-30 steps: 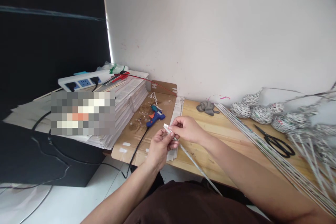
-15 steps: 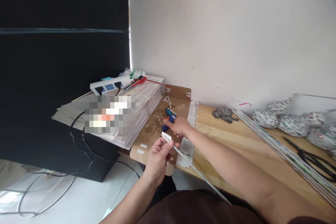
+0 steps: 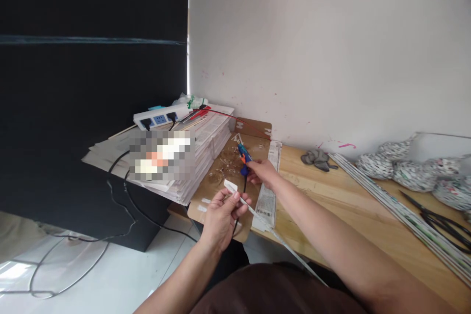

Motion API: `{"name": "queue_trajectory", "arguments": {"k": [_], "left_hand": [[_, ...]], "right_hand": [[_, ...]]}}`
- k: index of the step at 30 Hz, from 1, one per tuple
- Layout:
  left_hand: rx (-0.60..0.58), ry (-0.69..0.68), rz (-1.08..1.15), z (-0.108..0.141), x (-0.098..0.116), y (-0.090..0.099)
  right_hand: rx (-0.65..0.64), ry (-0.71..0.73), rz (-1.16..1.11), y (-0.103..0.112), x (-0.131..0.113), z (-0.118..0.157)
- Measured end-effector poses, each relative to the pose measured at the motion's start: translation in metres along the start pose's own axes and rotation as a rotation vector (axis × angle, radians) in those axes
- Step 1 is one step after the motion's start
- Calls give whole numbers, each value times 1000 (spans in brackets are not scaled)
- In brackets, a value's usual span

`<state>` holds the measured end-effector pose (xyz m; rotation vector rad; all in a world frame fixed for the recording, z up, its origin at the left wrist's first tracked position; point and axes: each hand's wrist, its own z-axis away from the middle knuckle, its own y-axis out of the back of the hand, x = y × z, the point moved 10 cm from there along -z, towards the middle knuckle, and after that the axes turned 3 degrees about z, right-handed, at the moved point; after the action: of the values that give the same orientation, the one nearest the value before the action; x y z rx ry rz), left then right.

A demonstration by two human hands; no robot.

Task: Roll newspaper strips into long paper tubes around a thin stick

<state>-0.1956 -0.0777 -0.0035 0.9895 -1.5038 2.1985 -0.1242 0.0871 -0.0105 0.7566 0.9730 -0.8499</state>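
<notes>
My left hand (image 3: pixel 222 213) pinches a thin rolled newspaper stick (image 3: pixel 281 240) near its end. A white paper flap (image 3: pixel 230 186) stands out beyond the fingertips, and the stick slants down to the right across my lap. My right hand (image 3: pixel 263 171) is closed around the side of a blue glue gun (image 3: pixel 243 154) with an orange trigger. The gun's nozzle points up and away, above a brown cardboard sheet (image 3: pixel 253 144). From its handle a black cord runs down behind my left hand. White scraps and dried glue dot the cardboard.
At left stands a tall newspaper stack (image 3: pixel 217 135) bearing a power strip (image 3: pixel 160 117); part of it is pixelated. Rightward on the wooden table (image 3: pixel 312 196) lie a grey cloth (image 3: pixel 316 159), long paper sticks (image 3: pixel 386 206), black scissors (image 3: pixel 437 221) and woven paper pieces (image 3: pixel 412 174).
The glue gun has swung more upright in my right hand, showing its handle and cord. My left hand keeps its pinch on the paper stick. The view has shifted slightly.
</notes>
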Motion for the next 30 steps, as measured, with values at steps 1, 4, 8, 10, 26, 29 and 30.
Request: {"name": "queue_trajectory", "arguments": {"k": [1, 4, 8, 10, 26, 29, 30], "left_hand": [[-12, -8, -4, -1, 1, -1], [-42, -14, -17, -4, 2, -6], [-13, 26, -5, -7, -6, -6], [5, 45, 1, -7, -11, -5], [-36, -44, -113, -13, 16, -26], [-44, -86, -125, -17, 26, -33], [-45, -98, -128, -18, 29, -36]], "right_hand": [[-14, -1, -36, 0, 0, 2], [-30, -34, -159, 1, 4, 8], [2, -73, -324, 4, 11, 13], [-4, -86, -421, 2, 14, 16], [-289, 362, -451, 30, -64, 98], [-341, 367, -400, 34, -65, 111], [-350, 354, -393, 35, -63, 113]]}}
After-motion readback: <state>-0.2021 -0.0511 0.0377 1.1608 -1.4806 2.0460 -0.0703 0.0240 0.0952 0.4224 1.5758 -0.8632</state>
